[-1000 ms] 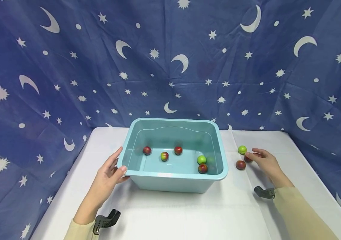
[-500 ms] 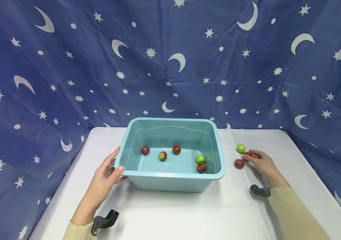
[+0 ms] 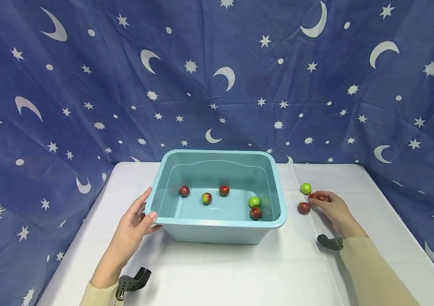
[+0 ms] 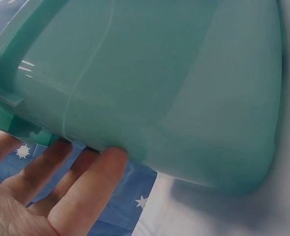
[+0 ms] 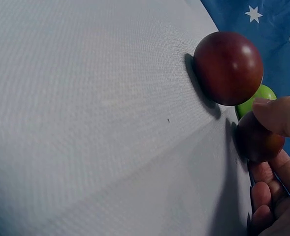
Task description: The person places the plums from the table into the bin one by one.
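Observation:
A light blue plastic tub (image 3: 217, 234) stands on the white table. My left hand (image 3: 133, 225) holds its near left corner, thumb over the rim and fingers under the outside; the left wrist view shows fingers (image 4: 93, 187) against the tub's wall. To the tub's right, my right hand (image 3: 333, 210) pinches a small dark red apple (image 5: 259, 140) between thumb and fingers, close to the tablecloth. Another dark red apple (image 3: 303, 208) lies just nearer, and a green apple (image 3: 306, 188) just beyond. Fingers partly cover the pinched apple in the head view.
Inside the tub lie several small apples: two dark red ones at the back, a red-and-yellow one (image 3: 207, 198), and a green one (image 3: 254, 202) against a red one (image 3: 255, 213) at the right. A blue moon-and-star cloth (image 3: 217, 85) hangs behind the table.
My right thumb and fingers have closed on the dark red apple. My left hand stays at the tub's corner. The whole head view has shifted slightly.

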Action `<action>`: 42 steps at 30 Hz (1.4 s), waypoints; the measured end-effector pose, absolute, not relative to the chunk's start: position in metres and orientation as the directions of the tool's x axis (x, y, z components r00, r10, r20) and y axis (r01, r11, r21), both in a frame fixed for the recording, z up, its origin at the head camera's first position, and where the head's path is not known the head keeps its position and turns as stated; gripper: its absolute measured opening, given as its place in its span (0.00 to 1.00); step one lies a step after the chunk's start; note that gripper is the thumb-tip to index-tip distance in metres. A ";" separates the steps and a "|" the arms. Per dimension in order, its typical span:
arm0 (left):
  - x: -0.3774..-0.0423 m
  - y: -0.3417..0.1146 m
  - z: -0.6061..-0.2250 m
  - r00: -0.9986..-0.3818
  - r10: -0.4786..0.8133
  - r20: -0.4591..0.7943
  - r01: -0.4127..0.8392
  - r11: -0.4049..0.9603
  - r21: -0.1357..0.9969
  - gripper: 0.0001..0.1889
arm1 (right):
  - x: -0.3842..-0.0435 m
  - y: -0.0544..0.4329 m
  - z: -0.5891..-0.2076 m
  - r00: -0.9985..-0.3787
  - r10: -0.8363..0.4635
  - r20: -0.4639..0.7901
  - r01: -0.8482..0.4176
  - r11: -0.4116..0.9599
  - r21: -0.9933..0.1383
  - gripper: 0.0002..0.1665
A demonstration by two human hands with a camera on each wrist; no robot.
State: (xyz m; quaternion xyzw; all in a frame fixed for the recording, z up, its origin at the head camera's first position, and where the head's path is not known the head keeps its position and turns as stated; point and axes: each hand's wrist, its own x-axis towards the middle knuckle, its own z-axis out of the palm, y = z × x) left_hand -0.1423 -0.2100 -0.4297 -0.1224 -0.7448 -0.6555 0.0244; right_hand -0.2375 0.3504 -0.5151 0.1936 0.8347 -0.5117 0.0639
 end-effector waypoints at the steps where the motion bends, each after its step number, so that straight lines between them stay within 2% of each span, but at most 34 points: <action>1: -0.142 -0.210 -0.430 -0.969 0.150 0.197 0.215 0.111 0.970 0.32 | -0.237 0.350 -0.515 -0.915 0.261 -0.307 0.391 0.400 -0.829 0.52; 18: -0.143 -0.210 -0.430 -0.968 0.143 0.206 0.222 0.111 0.969 0.32 | -0.237 0.352 -0.511 -0.902 0.252 -0.349 0.421 0.350 -0.837 0.54; 26: -0.143 -0.210 -0.430 -0.967 0.147 0.206 0.222 0.103 0.970 0.32 | -0.238 0.359 -0.503 -0.902 0.204 -0.380 0.429 0.326 -0.842 0.51; 30: -0.143 -0.209 -0.430 -0.968 0.150 0.202 0.218 0.097 0.971 0.32 | -0.237 0.363 -0.496 -0.893 0.207 -0.400 0.450 0.359 -0.818 0.51; 42: -0.143 -0.210 -0.430 -0.968 0.154 0.200 0.215 0.088 0.973 0.33 | -0.239 0.353 -0.465 -0.916 0.226 -0.332 0.396 0.368 -0.841 0.51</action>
